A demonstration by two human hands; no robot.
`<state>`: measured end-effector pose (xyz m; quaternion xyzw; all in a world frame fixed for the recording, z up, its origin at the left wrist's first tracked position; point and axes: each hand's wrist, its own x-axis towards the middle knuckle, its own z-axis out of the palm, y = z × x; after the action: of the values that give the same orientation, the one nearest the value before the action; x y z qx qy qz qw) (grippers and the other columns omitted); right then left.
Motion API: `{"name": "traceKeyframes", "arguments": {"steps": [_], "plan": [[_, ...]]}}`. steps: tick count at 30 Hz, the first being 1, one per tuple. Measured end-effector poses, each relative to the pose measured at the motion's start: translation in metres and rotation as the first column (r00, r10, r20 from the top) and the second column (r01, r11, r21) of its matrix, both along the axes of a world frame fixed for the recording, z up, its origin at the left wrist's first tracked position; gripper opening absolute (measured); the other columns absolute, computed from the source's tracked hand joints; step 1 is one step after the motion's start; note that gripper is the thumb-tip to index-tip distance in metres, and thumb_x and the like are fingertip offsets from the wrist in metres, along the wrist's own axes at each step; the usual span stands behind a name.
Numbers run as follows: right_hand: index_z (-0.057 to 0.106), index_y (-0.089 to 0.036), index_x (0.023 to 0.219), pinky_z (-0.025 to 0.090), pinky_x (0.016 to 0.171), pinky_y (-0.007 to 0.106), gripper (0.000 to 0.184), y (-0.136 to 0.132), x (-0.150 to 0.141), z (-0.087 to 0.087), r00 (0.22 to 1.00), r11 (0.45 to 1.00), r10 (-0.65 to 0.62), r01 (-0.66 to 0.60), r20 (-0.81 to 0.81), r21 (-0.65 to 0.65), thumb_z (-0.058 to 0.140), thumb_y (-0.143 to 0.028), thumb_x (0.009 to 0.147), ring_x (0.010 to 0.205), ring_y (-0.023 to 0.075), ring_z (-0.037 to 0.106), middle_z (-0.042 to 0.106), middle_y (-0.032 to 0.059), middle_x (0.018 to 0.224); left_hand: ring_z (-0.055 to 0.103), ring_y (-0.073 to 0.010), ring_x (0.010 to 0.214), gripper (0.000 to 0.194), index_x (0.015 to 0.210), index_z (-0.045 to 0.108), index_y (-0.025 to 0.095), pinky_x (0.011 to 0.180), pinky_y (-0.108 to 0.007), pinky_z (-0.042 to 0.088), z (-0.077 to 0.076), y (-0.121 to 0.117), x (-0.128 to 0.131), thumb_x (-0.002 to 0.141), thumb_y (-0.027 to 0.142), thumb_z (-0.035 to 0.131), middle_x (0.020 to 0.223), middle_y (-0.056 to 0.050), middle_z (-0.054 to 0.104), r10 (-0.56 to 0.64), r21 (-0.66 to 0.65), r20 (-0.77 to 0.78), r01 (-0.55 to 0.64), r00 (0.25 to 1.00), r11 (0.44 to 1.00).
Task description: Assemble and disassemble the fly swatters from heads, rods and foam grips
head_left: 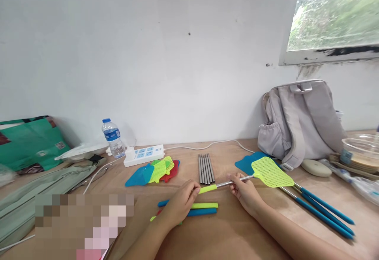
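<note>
The left hand (186,196) is gripping the handle (209,189) of the yellow swatter (271,172) above the tabletop (231,230); the right hand (241,189) is pinching its metal rod (224,184). Good handling is probably depending on keeping both parts straight, without bending the rod.

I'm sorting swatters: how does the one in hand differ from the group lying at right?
The held swatter is yellow-green; the resting swatters are blue. The held swatter is in the left hand and right hand; the resting swatters lie on the table. Metal rods show on both.
</note>
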<state>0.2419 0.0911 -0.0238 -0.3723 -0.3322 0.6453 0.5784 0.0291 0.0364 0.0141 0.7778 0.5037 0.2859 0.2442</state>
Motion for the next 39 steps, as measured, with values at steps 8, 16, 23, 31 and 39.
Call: {"name": "traceKeyframes", "arguments": {"steps": [8,16,23,31,39], "plan": [[0.038,-0.02,0.054,0.029,0.033,0.017,0.029,-0.009,-0.007,0.002,0.993,0.993,0.091,-0.096,-0.078,-0.072,0.058,-0.036,0.066,0.035,0.0067,0.043,0.045,-0.0058,0.045,0.05,-0.0155,0.074,0.02,0.088,0.047,0.021,0.064,-0.024,0.037,0.009,-0.014,0.014,0.088,0.036,0.034,0.082,0.001,0.054,0.046,-0.016,-0.013,-0.046,0.999,0.999],[0.029,-0.019,0.041,0.014,0.033,0.021,0.038,-0.008,-0.013,0.002,0.932,0.942,0.325,-0.303,0.161,-0.147,0.029,-0.03,0.077,0.028,0.005,0.028,0.042,-0.002,0.04,0.041,-0.0122,0.057,0.013,0.07,0.042,0.02,0.055,-0.023,0.031,0.006,-0.006,0.009,0.08,0.029,0.042,0.059,0.005,0.041,0.125,0.0,0.015,-0.125,0.992,0.992],[0.025,-0.02,0.034,0.011,0.036,0.025,0.048,-0.018,-0.026,0.012,0.859,0.921,0.391,-0.36,0.331,-0.151,0.016,-0.026,0.08,0.028,0.0064,0.023,0.035,-0.0011,0.034,0.038,-0.0109,0.055,0.015,0.065,0.036,0.021,0.052,-0.021,0.028,0.013,-0.013,0.023,0.077,0.026,0.043,0.058,0.006,0.038,0.136,-0.041,0.077,-0.133,0.988,0.99],[0.023,-0.02,0.034,0.012,0.037,0.022,0.046,-0.021,-0.029,0.014,0.855,0.909,0.414,-0.369,0.313,-0.195,0.016,-0.027,0.079,0.032,0.0068,0.02,0.029,-0.0023,0.032,0.038,-0.0117,0.055,0.014,0.068,0.034,0.021,0.051,-0.022,0.027,0.012,-0.019,0.032,0.08,0.027,0.039,0.059,0.006,0.038,0.147,-0.038,0.067,-0.145,0.987,0.989],[0.022,-0.021,0.036,0.01,0.037,0.022,0.04,-0.021,-0.033,0.006,0.876,0.912,0.408,-0.376,0.257,-0.167,0.021,-0.031,0.076,0.031,0.0063,0.018,0.027,-0.0036,0.032,0.039,-0.0116,0.054,0.014,0.07,0.037,0.021,0.05,-0.022,0.029,0.007,-0.021,0.034,0.083,0.027,0.038,0.059,0.006,0.038,0.122,-0.004,0.056,-0.122,0.991,0.992]]}}
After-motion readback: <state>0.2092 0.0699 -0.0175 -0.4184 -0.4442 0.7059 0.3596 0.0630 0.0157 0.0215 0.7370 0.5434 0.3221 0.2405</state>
